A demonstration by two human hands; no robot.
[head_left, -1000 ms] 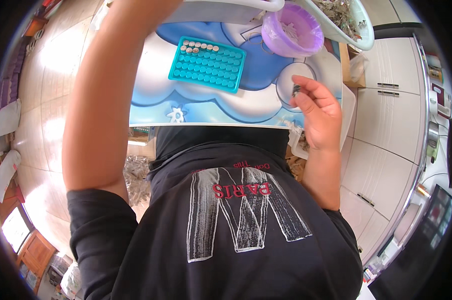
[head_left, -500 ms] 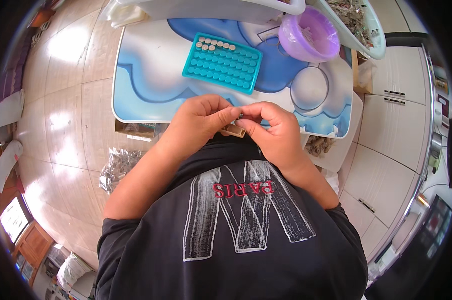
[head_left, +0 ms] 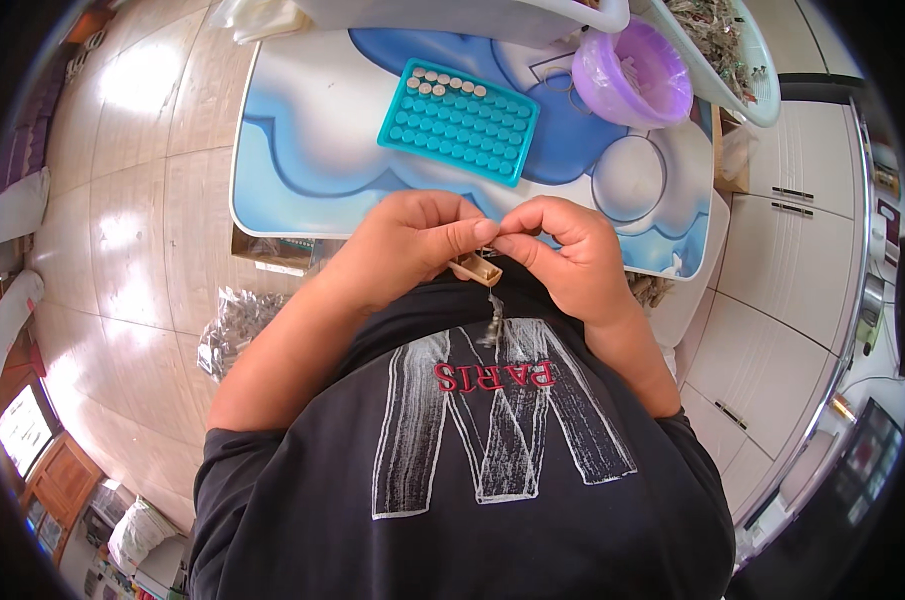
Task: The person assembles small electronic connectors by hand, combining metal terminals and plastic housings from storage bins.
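Note:
My left hand [head_left: 417, 245] is closed, thumb and forefinger pinched, and a small tan open-topped piece [head_left: 478, 269] sticks out beneath its fingers. My right hand [head_left: 570, 256] pinches close beside it, the fingertips of both hands almost touching. What lies between the right fingertips is too small to make out. Below the tan piece dangles a thin strand with a blurred, dark silvery pendant [head_left: 494, 324], in front of my black shirt. Beyond the hands, a teal tray [head_left: 459, 167] of round cups lies on the table; several pale discs [head_left: 438, 90] sit in its far rows.
The blue-and-white table [head_left: 302, 150] has a round recess on the right. A purple bowl [head_left: 627, 85], a white bin [head_left: 462, 20] and a pale basket [head_left: 762, 95] of silvery packets stand at its far side. A clear bag [head_left: 237, 330] of metallic pieces is at lower left.
The strand with the silvery pendant now hangs below the hands, where it did not show before. The tan piece is more exposed, and the right hand has shifted slightly right.

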